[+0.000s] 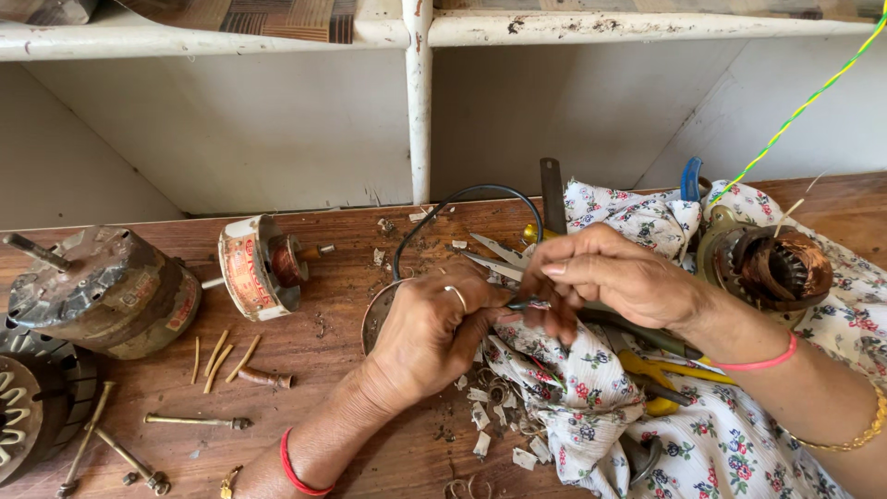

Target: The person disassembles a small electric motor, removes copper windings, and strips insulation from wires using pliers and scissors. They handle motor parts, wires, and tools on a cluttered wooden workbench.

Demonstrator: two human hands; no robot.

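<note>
Both hands meet over the middle of the wooden bench [351, 231], working one end of a black cable [462, 196]. Left hand [430, 333], ring on one finger and a red band at the wrist, has its fingers curled in and pressed against the cable end; whether the tips actually pinch it cannot be told, since the knuckles hide them. Right hand [610, 277], pink bangle at the wrist, has thumb and fingertips pressed together, pinching the same cable end just right of the left hand's fingers. From the hands the cable arcs up toward the wall and loops back down to a round metal piece [374, 319] partly hidden under the left hand. Scissors [494, 257] lie just behind the hands, blades open. Yellow-handled pliers [661, 374] lie under the right forearm on a flowered cloth [711, 444], which covers the bench right of the hands. Copper-wound motor core [771, 263] sits on the cloth, beyond the right wrist. White paper scraps [480, 416] lie in front of the hands. Left of the hands: a small spool [259, 268], thin sticks [217, 356], long bolts [194, 421], and a rusty motor housing [102, 291] at the far left.
</note>
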